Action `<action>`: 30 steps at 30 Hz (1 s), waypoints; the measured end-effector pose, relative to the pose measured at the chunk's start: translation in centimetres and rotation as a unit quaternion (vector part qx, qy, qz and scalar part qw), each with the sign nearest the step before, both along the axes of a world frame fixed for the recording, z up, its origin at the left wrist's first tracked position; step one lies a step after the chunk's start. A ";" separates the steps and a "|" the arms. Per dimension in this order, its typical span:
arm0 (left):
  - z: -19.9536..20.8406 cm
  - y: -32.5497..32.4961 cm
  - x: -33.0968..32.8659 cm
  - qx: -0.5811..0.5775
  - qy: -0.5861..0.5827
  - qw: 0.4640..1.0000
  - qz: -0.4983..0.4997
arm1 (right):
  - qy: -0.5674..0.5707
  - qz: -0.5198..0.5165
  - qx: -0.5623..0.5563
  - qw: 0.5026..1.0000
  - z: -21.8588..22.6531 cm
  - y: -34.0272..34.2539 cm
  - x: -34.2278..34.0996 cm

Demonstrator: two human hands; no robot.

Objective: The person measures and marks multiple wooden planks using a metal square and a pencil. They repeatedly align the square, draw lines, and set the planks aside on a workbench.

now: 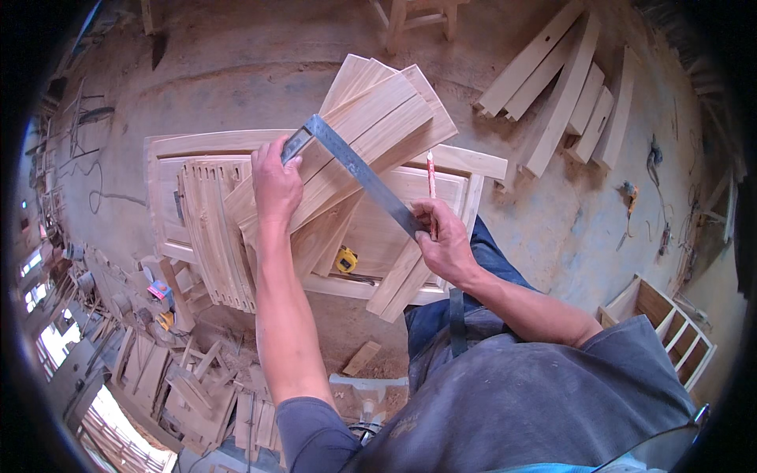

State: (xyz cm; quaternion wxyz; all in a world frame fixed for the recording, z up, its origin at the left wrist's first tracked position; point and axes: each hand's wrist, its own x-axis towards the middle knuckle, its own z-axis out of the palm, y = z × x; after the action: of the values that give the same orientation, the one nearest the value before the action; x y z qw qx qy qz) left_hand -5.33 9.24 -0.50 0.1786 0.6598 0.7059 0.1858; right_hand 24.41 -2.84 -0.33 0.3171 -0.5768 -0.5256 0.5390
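The left hand (277, 185) and right hand (445, 243) hold a metal square (359, 168) over wooden boards (384, 120).

Soft, moderately bright light covers the pale boards (367, 118) with gentle shadows; openings (59, 339) at the near left glare white. Fisheye distortion bends the outer scene toward a black rim, where detail softens.

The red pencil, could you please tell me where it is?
In the head view, right of centre, the pencil is in the right hand, beside the blade of the metal square.

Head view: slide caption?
Left hand holds a grey metal L-shaped square across pale wooden boards; right hand at its end holds a red pencil.
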 end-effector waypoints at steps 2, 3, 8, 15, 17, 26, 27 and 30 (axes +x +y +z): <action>-0.5 0.7 -0.2 -0.015 0.011 1.000 -0.008 | 0.008 -0.010 0.007 1.000 -0.3 0.1 -0.1; -0.7 1.0 -0.4 -0.019 0.018 1.000 -0.012 | 0.012 -0.014 0.010 1.000 -0.4 0.2 -0.1; -1.0 1.6 -0.6 -0.066 0.014 0.998 -0.016 | 0.026 0.001 -0.017 1.000 -1.0 0.2 0.3; -1.1 1.6 -0.5 -0.077 -0.048 0.996 -0.021 | -0.008 0.004 -0.040 0.999 -0.5 0.2 1.2; -0.5 1.9 -0.3 -0.096 -0.052 0.994 -0.025 | -0.017 0.004 0.006 1.000 -0.3 0.3 1.6; -1.8 2.7 -1.2 -0.072 -0.085 0.993 -0.029 | -0.045 0.040 0.052 0.997 0.9 0.1 3.5; -2.1 2.6 -1.5 -0.087 -0.085 0.992 -0.025 | -0.046 0.041 0.059 0.996 1.0 0.1 3.5; -1.5 2.8 -1.4 -0.126 -0.082 0.988 -0.022 | -0.053 0.052 0.082 0.994 1.5 0.2 3.7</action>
State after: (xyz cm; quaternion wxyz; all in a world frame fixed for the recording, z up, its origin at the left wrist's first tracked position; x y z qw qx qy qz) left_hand -6.76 12.01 -2.02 0.3221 0.6295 0.6921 0.1448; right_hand 28.07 -2.68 1.20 0.3065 -0.5484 -0.6136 0.4783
